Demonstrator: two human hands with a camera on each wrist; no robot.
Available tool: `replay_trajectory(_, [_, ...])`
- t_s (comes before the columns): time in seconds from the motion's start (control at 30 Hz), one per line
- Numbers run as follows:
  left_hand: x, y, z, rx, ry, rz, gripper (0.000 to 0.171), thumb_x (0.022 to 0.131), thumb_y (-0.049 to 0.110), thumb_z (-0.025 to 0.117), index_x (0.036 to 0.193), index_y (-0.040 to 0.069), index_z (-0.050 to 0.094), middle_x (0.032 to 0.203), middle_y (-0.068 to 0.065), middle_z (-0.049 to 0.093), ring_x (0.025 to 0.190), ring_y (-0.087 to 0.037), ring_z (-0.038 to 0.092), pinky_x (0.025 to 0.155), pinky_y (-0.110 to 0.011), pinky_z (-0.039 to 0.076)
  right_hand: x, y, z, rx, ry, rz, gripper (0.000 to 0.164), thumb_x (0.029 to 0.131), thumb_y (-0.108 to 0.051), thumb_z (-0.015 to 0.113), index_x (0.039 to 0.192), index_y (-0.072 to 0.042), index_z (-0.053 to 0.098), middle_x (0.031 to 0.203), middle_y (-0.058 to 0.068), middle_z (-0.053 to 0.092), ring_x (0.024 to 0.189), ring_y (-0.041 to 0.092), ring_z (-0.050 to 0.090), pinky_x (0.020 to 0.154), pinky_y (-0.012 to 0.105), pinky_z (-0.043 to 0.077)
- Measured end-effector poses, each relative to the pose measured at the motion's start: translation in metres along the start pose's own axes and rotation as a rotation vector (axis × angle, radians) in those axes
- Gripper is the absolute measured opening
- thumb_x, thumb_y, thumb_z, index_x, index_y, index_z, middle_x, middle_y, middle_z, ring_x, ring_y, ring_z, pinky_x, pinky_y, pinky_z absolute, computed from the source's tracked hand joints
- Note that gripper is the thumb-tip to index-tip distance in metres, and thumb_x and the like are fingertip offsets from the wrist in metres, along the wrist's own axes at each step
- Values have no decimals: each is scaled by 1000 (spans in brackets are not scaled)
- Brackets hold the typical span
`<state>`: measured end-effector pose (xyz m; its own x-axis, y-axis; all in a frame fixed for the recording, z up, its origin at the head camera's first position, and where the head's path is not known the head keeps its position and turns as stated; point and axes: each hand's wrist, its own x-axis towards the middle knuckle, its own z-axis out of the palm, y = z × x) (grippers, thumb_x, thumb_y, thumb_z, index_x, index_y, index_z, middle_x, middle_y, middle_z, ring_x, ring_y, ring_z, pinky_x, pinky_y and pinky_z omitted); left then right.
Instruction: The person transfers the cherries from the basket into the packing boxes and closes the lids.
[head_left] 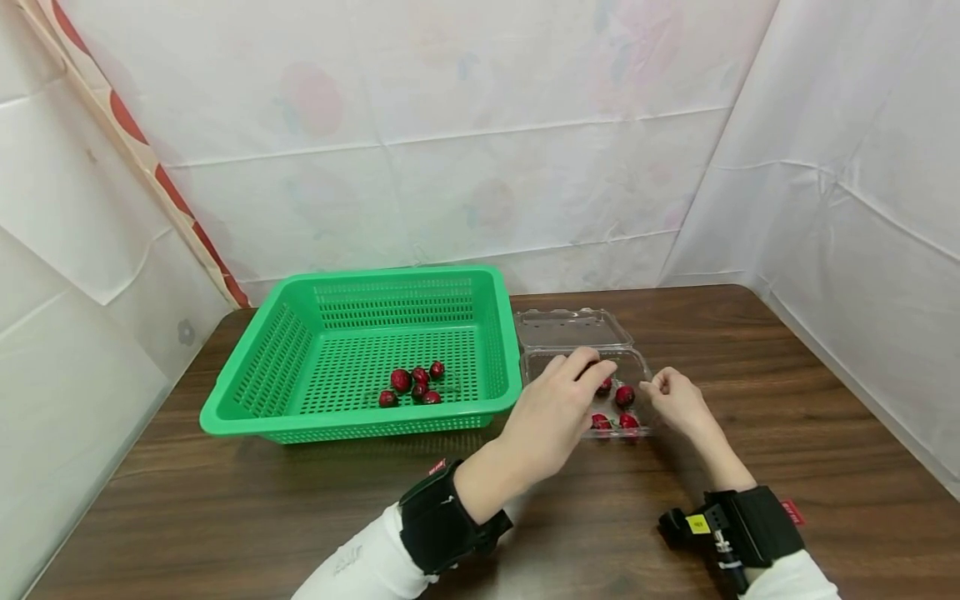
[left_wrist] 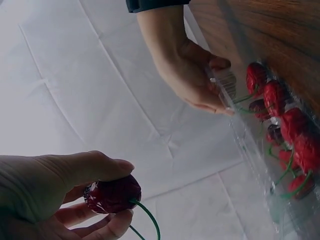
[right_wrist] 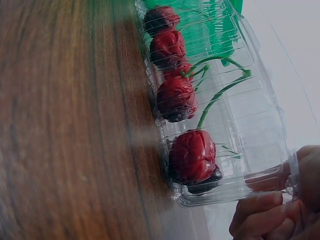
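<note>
My left hand (head_left: 551, 408) is over the left part of a clear plastic clamshell box (left_wrist: 250, 155). Between its thumb and fingers it pinches a dark red cherry (left_wrist: 112, 194) with a green stem, mostly hidden by the hand in the head view. At the box's right side, my right hand (head_left: 678, 404) grips the rim between thumb and fingers, as the right wrist view (right_wrist: 265, 212) also shows. Several red cherries (head_left: 625, 396) lie in the box's base. Its hinged lid (head_left: 573, 331) is folded back, away from me.
A green perforated basket (head_left: 360, 422) stands left of the box, with several cherries (head_left: 401, 381) near its front right. Both rest on a dark wooden table (head_left: 300, 500). White sheeting (head_left: 450, 192) hangs behind and at the sides.
</note>
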<state>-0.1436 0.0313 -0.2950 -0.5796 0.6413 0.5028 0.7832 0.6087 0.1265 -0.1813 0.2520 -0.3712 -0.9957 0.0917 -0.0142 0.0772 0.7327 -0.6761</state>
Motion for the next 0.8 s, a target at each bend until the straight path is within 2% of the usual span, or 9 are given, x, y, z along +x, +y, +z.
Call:
replay_trajectory(0.2, [7,5,12,16,-36,4,43,77,2,65,118,10,55,113,-3,49,88,-16,49,55,-12,41,1,1,0,-6,7,-9,23,91,-18,46,76,-2,39,62,3,34,51,14,33,47,28,29])
replay_trajectory(0.37, [14,8,22,34,-100,-9,44,78,3,65,120,11,54,114,-2,48,90,-16,49,57,-14,43,2,2,1,-21,19,-27,22,90,-16,47,76,-2,40,61,2,34,50,14,34,47,28,30])
replay_trajectory(0.5, [19,9,32,58,-119,-12,39,83,6,61,120,12,54,113,-1,48,89,-16,49,55,-15,44,2,3,1,-25,26,-40,22,90,-16,48,75,-2,40,60,2,34,50,14,35,47,28,30])
replay_trajectory(0.8, [29,11,54,226,-189,9,41,81,12,65,120,15,53,110,0,47,85,-14,48,58,-16,45,2,3,0,-33,37,-57,20,88,-14,48,74,-2,40,60,2,36,51,14,37,48,28,32])
